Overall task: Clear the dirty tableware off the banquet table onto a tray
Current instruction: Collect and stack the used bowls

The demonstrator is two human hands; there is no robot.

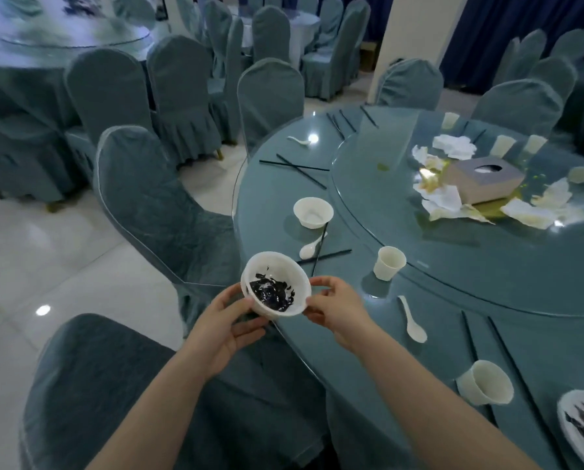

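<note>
Both hands holding small white bowl with dark scraps inside (276, 289), tilted, just past near-left edge of round blue glass-topped desk (361, 340). Left hand (227, 329) cupping bowl from below, fingers curling under it. Right hand (339, 312) pinching bowl's rim with thumb and fingertips. Empty white bowl (313, 212) sitting near left edge of desk, white spoon (311, 248) and black chopsticks (321, 254) lying just beside it. White paper cup (389, 262) standing nearer middle.
</note>
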